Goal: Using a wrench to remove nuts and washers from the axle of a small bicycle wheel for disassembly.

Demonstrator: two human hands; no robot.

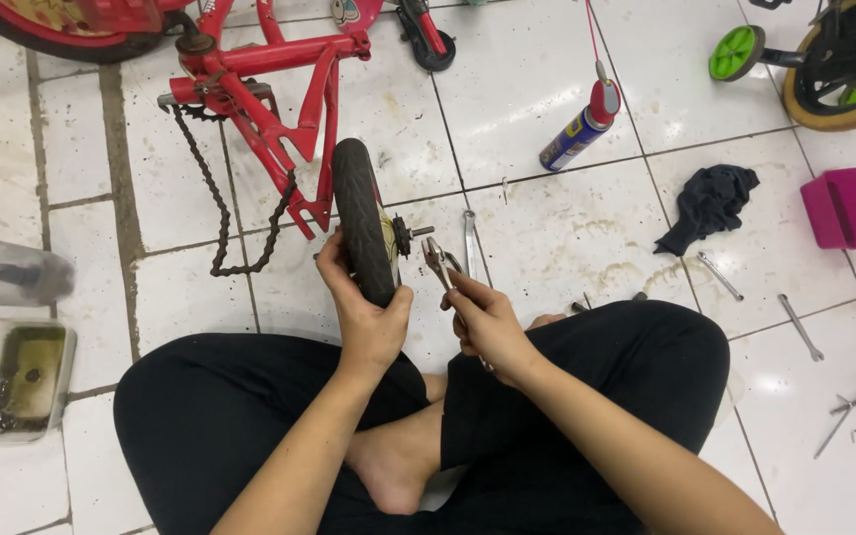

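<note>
Legs in black trousers (250,416) are crossed on the white tiled floor (567,228), one bare foot (398,466) tucked between them. Just above the knees, the left hand (369,312) has its fingers wrapped around the lower part of a small black bicycle wheel (361,233), holding it upright on edge, its axle (410,236) pointing to the right. The right hand (487,322) has its fingers closed around the handles of a pair of pliers (440,266), whose nose sits just beside the axle; whether it touches the axle I cannot tell.

A flat metal wrench (472,243) lies on the floor just behind the pliers. To the left, a clear tray (17,381) of murky liquid sits near the knee. To the right lie two more spanners (720,275) and, beyond them, a crumpled black rag (710,203) and a pink box (844,208).

Farther off, a red child's bicycle frame (269,99) lies on the floor, its loose chain (220,208) trailing toward the wheel. A blue spray can with a red cap (582,124) stands behind, and a tan-tyred wheel with a green training wheel (737,52) sits at the far right.
</note>
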